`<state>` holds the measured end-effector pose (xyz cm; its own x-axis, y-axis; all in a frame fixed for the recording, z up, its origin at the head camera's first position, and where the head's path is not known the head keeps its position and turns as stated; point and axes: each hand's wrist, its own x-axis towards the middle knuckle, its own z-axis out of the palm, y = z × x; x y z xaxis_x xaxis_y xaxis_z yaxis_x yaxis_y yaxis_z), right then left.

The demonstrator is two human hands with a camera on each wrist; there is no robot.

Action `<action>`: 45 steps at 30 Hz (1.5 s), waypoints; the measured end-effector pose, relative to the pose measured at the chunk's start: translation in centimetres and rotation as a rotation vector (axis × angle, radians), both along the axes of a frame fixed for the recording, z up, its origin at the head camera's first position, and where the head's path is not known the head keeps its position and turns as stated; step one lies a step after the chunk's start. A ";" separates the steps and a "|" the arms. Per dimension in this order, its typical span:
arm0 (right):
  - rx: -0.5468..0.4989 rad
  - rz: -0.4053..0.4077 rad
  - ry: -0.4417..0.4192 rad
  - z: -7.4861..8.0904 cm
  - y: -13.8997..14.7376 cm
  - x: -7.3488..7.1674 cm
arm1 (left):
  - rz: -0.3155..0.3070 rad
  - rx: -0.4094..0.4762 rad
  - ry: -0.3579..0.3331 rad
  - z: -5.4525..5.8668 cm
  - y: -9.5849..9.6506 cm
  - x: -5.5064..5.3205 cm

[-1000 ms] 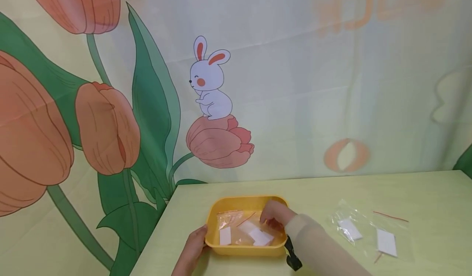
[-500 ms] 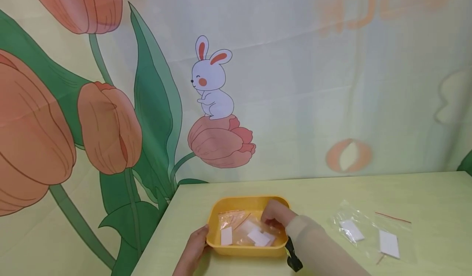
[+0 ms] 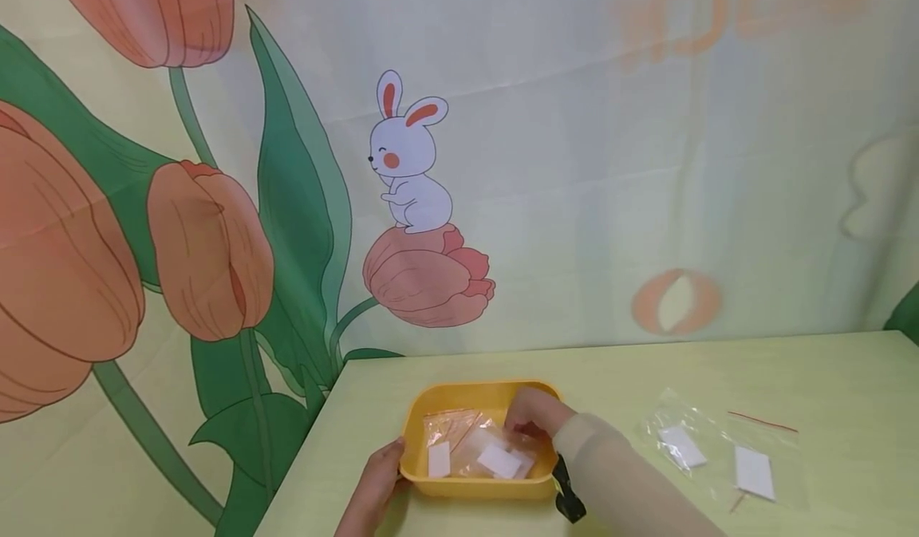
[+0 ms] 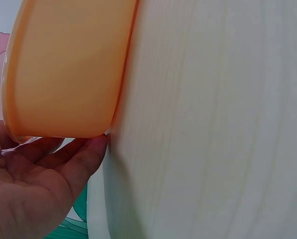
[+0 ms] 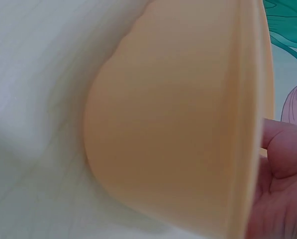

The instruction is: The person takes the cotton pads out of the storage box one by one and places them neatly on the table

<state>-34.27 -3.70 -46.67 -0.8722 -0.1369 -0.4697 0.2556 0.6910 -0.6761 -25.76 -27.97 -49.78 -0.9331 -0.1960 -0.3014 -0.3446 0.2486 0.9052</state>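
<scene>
A yellow plastic tray [image 3: 477,487] stands on the table. Inside it lie several clear zip bags [image 3: 454,425] with white rectangular pieces [image 3: 499,461]. My left hand [image 3: 380,477] holds the tray's left end; in the left wrist view its fingers [image 4: 83,157] lie against the outer wall, with the thumb by the rim. Over the right end, my right hand [image 3: 534,413] reaches down into the tray among the bags. Its fingertips are hidden, and I cannot tell whether they pinch a bag. The right wrist view shows the palm [image 5: 282,194] behind the tray's rim.
Two clear zip bags lie on the table right of the tray, one with a white piece [image 3: 682,446], the other with a white piece [image 3: 753,473] and a red seal line. A curtain [image 3: 560,202] printed with tulips and a rabbit hangs behind the table [image 3: 596,377].
Inside the tray, the bags and white pieces near my right hand have shifted slightly. The right hand stays within the right end, and the left hand keeps its place on the tray.
</scene>
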 end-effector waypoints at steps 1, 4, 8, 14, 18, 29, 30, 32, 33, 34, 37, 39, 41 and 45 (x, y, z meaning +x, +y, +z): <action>-0.007 -0.007 0.001 0.1 0.0 0.0 | 0.001 -0.002 -0.003 0.0 0.0 0.0; 0.000 0.006 0.017 0.4 0.0 0.1 | 0.002 -0.003 -0.009 0.0 0.0 -0.1; 0.033 0.052 0.062 0.8 0.0 0.3 | 0.002 -0.007 -0.008 -0.1 0.0 -0.1; 0.029 0.094 0.119 1.6 -0.3 0.6 | 0.020 -0.003 -0.023 -0.1 0.1 -0.3; -0.052 0.118 0.112 2.2 -0.1 1.1 | 0.006 -0.003 -0.010 -0.2 0.0 -0.3; -0.264 0.120 0.050 2.7 0.7 0.7 | 0.017 -0.020 -0.030 0.0 0.2 -0.3; -0.279 0.119 0.039 2.7 0.7 0.6 | 0.019 -0.021 -0.029 0.0 0.2 -0.3; -0.296 0.117 0.029 2.8 0.8 0.5 | 0.018 -0.022 -0.025 0.0 0.2 -0.3; -0.301 0.116 0.027 2.8 0.9 0.5 | 0.018 -0.024 -0.024 0.0 0.2 -0.2; -0.304 0.113 0.025 2.8 0.9 0.4 | 0.017 -0.027 -0.025 0.0 0.2 -0.2; -0.307 0.119 0.022 2.9 1.0 0.4 | 0.017 -0.032 -0.030 0.0 0.2 -0.2; -0.308 0.127 0.021 3.0 1.1 0.3 | 0.019 -0.034 -0.033 0.0 0.3 -0.3; -0.304 0.137 0.026 3.2 1.1 0.2 | 0.019 -0.033 -0.036 0.0 0.2 -0.3; -0.325 0.143 0.023 3.6 1.2 0.0 | 0.012 -0.034 -0.034 -0.1 0.2 -0.3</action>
